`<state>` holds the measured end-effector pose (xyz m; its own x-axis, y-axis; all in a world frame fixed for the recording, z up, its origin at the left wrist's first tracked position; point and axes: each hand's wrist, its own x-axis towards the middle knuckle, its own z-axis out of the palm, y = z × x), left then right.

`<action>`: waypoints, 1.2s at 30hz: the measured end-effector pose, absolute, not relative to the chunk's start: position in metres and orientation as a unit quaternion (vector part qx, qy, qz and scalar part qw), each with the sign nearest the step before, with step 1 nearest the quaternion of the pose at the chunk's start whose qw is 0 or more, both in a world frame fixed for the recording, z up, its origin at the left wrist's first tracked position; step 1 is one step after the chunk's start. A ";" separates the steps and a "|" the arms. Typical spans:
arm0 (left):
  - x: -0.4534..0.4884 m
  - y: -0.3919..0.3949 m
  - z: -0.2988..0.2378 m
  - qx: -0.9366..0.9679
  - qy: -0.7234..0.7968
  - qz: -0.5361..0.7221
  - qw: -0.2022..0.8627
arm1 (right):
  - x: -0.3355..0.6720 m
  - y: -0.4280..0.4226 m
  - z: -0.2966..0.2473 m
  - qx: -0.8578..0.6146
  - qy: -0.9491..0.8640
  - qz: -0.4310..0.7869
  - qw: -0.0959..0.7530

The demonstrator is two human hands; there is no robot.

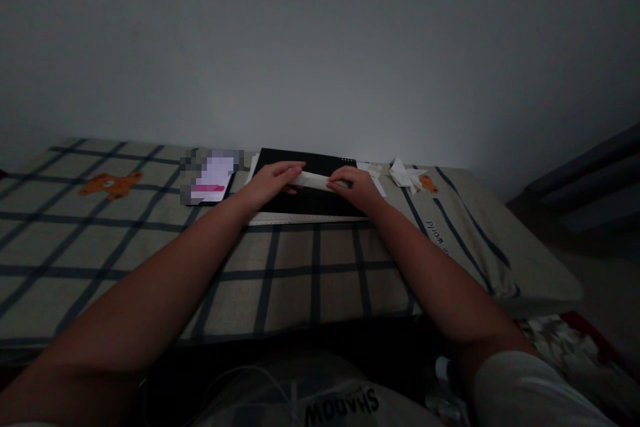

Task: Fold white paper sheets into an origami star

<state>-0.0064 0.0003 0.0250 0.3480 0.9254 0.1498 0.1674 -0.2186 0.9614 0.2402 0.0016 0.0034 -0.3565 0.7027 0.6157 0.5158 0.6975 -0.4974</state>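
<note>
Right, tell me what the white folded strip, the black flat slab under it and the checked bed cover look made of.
White folded strip: paper, matt, holding sharp creases. Black flat slab: probably card or plastic, smooth and even; dim light leaves it open. Checked bed cover: matt woven cloth, sagging softly at its edge.

white paper strip [314, 179], matt black board [310, 200]
</note>
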 end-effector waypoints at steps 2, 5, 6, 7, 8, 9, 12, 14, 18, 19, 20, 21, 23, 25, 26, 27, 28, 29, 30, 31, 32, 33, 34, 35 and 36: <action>-0.005 0.000 0.025 0.681 0.408 0.401 0.458 | 0.238 0.001 0.005 -0.396 -0.800 0.127 0.433; -0.002 0.002 0.025 0.680 0.406 0.431 0.432 | 0.235 -0.001 0.006 -0.426 -0.769 0.176 0.443; -0.001 0.002 0.025 0.673 0.405 0.444 0.431 | 0.233 -0.001 0.006 -0.433 -0.757 0.200 0.446; 0.000 0.002 0.025 0.665 0.405 0.455 0.432 | 0.232 -0.001 0.005 -0.437 -0.745 0.225 0.450; 0.001 0.002 0.025 0.657 0.406 0.465 0.433 | 0.231 -0.002 0.005 -0.438 -0.734 0.250 0.454; 0.002 0.002 0.025 0.646 0.408 0.474 0.436 | 0.230 -0.002 0.005 -0.438 -0.725 0.270 0.457; 0.006 0.001 0.025 0.603 0.414 0.509 0.453 | 0.227 -0.002 0.005 -0.440 -0.711 0.311 0.452; 0.010 0.000 0.024 0.571 0.409 0.525 0.480 | 0.226 -0.004 0.007 -0.445 -0.708 0.330 0.438; 0.015 -0.003 0.022 0.517 0.403 0.534 0.534 | 0.224 -0.008 0.010 -0.472 -0.692 0.348 0.421; 0.016 -0.003 0.022 0.506 0.408 0.536 0.539 | 0.224 -0.009 0.010 -0.477 -0.691 0.349 0.416; 0.017 -0.004 0.022 0.499 0.414 0.538 0.539 | 0.224 -0.009 0.010 -0.478 -0.693 0.350 0.411; 0.017 -0.004 0.022 0.494 0.420 0.539 0.537 | 0.223 -0.009 0.010 -0.478 -0.695 0.349 0.408; 0.018 -0.005 0.022 0.490 0.426 0.541 0.534 | 0.222 -0.010 0.009 -0.476 -0.699 0.348 0.404; 0.019 -0.006 0.022 0.489 0.423 0.531 0.548 | 0.221 -0.010 0.009 -0.474 -0.695 0.356 0.406; 0.019 -0.006 0.021 0.486 0.420 0.521 0.562 | 0.221 -0.010 0.009 -0.474 -0.690 0.363 0.410; 0.019 -0.007 0.021 0.480 0.417 0.512 0.578 | 0.220 -0.010 0.009 -0.473 -0.685 0.371 0.412; 0.020 -0.007 0.020 0.471 0.414 0.503 0.594 | 0.220 -0.011 0.009 -0.473 -0.680 0.377 0.415; 0.020 -0.007 0.019 0.462 0.413 0.498 0.606 | 0.220 -0.011 0.009 -0.473 -0.676 0.382 0.418; 0.021 -0.007 0.018 0.454 0.413 0.498 0.613 | 0.220 -0.011 0.009 -0.473 -0.673 0.386 0.418; 0.021 -0.007 0.017 0.447 0.414 0.501 0.615 | 0.219 -0.012 0.010 -0.475 -0.670 0.391 0.415; 0.021 -0.007 0.017 0.443 0.416 0.505 0.613 | 0.219 -0.012 0.010 -0.476 -0.669 0.397 0.410; 0.022 -0.007 0.017 0.441 0.419 0.509 0.609 | 0.219 -0.013 0.010 -0.476 -0.668 0.404 0.404; 0.022 -0.007 0.017 0.440 0.424 0.512 0.604 | 0.219 -0.014 0.011 -0.475 -0.667 0.412 0.399; 0.022 -0.007 0.018 0.439 0.430 0.513 0.599 | 0.218 -0.014 0.011 -0.474 -0.666 0.421 0.393; 0.022 -0.008 0.019 0.440 0.434 0.514 0.596 | 0.218 -0.014 0.012 -0.471 -0.663 0.432 0.390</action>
<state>0.0222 -0.0078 0.0186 0.0962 0.9932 -0.0653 -0.2302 0.0860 0.9693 0.2181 -0.0145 0.0119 -0.2513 0.9615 0.1111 0.2874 0.1837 -0.9400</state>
